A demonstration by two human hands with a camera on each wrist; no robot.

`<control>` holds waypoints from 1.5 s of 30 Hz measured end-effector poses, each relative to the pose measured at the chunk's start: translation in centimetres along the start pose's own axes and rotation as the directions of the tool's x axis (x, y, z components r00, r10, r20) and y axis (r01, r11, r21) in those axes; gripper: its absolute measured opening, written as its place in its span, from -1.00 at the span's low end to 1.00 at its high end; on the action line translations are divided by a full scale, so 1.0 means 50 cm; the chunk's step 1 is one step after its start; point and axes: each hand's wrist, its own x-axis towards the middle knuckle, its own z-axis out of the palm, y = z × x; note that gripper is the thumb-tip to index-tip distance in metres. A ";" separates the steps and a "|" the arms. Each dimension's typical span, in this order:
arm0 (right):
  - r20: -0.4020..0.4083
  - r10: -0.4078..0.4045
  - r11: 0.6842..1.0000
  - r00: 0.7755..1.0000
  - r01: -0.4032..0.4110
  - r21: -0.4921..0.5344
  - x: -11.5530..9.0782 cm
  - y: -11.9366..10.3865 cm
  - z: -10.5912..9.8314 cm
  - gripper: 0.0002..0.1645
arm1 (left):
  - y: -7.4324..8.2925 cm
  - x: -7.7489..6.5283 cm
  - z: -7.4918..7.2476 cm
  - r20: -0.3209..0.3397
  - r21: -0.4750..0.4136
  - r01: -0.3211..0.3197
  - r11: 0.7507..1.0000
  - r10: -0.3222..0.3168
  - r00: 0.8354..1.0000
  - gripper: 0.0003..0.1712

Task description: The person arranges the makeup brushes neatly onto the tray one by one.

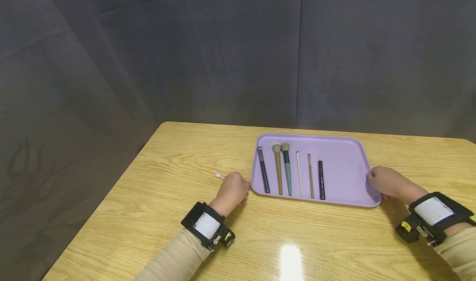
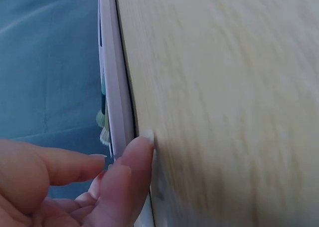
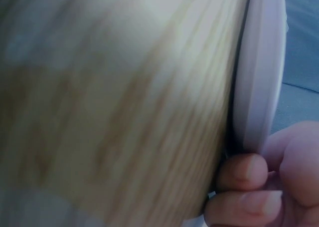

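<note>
A light purple tray (image 1: 346, 169) lies on the table, with several makeup brushes side by side in its left and middle part. My right hand (image 1: 388, 184) grips the tray's right edge near the front corner, thumb above the rim and fingers beneath. At the front left corner, my left hand (image 1: 232, 190) has the rim between thumb and fingers, with fingertips (image 2: 142, 149) low beside the tabletop. A pale-tipped brush (image 1: 219, 175) shows just behind the left hand, mostly hidden by it.
The brushes in the tray include a black one (image 1: 264, 171), an olive one (image 1: 278, 171), a teal one (image 1: 287, 171), a thin white one (image 1: 299, 173), a thin olive one (image 1: 310, 177) and a short black one (image 1: 321, 179). A dark curtain (image 1: 230, 58) hangs behind the wooden table (image 1: 148, 215).
</note>
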 end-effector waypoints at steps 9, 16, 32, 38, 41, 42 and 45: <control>-0.001 -0.013 1.000 1.000 0.013 -0.010 0.001 0.003 -0.002 -0.62 | -0.007 -0.004 -0.021 0.011 -0.034 0.028 0.999 -0.028 1.000 -0.69; -0.006 -0.015 1.000 1.000 0.015 0.000 0.010 0.003 0.000 -0.63 | -0.019 -0.002 -0.033 0.031 -0.012 0.076 0.997 -0.076 0.997 -0.58; 0.013 0.002 1.000 1.000 -0.001 -0.008 0.012 0.009 0.003 -0.63 | -0.046 0.009 -0.046 0.078 -0.023 0.149 0.989 -0.146 0.986 -0.59; 0.014 0.005 1.000 1.000 -0.005 -0.016 0.011 0.011 0.001 -0.63 | -0.051 0.021 -0.049 0.064 -0.062 0.177 0.982 -0.173 0.983 -0.63; 0.016 0.008 1.000 1.000 -0.008 -0.016 0.009 0.010 0.001 -0.64 | -0.054 0.029 -0.050 0.065 -0.071 0.193 0.979 -0.189 0.980 -0.66; 0.015 0.006 1.000 1.000 -0.006 -0.014 0.009 0.010 0.001 -0.64 | -0.055 0.032 -0.051 0.067 -0.070 0.200 0.977 -0.195 0.978 -0.67; 0.012 0.002 1.000 1.000 -0.002 -0.011 0.008 0.010 0.003 -0.64 | -0.058 0.039 -0.054 0.076 -0.063 0.214 0.975 -0.209 0.975 -0.70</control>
